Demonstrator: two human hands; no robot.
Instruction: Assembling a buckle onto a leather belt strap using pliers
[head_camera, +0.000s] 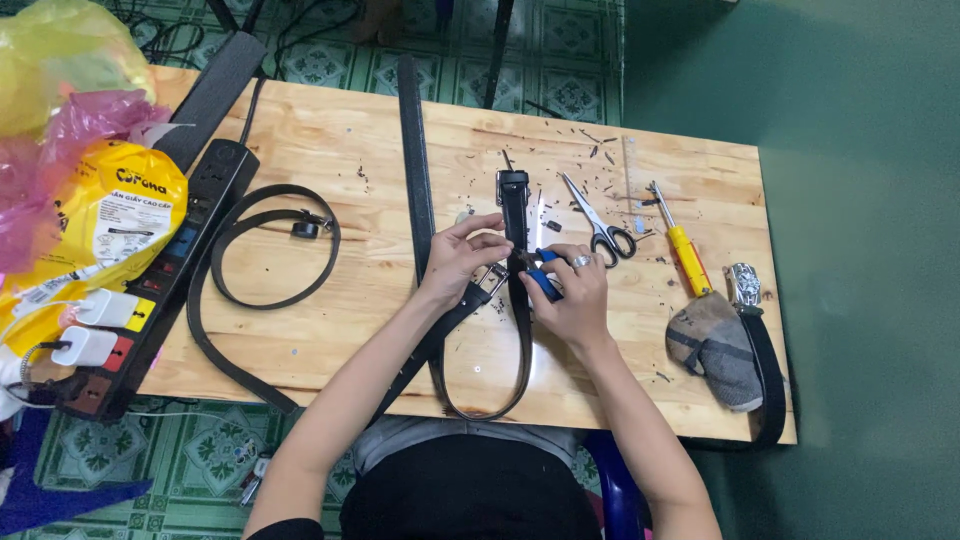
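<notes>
I sit at a pale wooden table (330, 130) with a dark belt (516, 215) laid in front of me, its end pointing away from me and the rest looping back toward my lap. My left hand (458, 255) pinches the strap from the left side, thumb and fingers closed on it just beside the metal buckle (492, 278). My right hand (568, 290) is clenched around a small blue-handled tool (543, 280), its tip pressed against the same strap right where my left fingers hold it; what kind of tool it is I cannot tell. A ring sits on one finger of that hand.

Just beyond my right hand lie scissors (600, 222), and a yellow-handled screwdriver (682, 245) lies near them. Further right, a folded checked cloth (715, 345) rests beside another belt with a shiny buckle (742, 285). To my left a second dark belt (262, 250) curls in a loop, well apart from my hands, next to a long power strip (170, 260) and a yellow bag (115, 215). Small dark scraps are scattered over the table top.
</notes>
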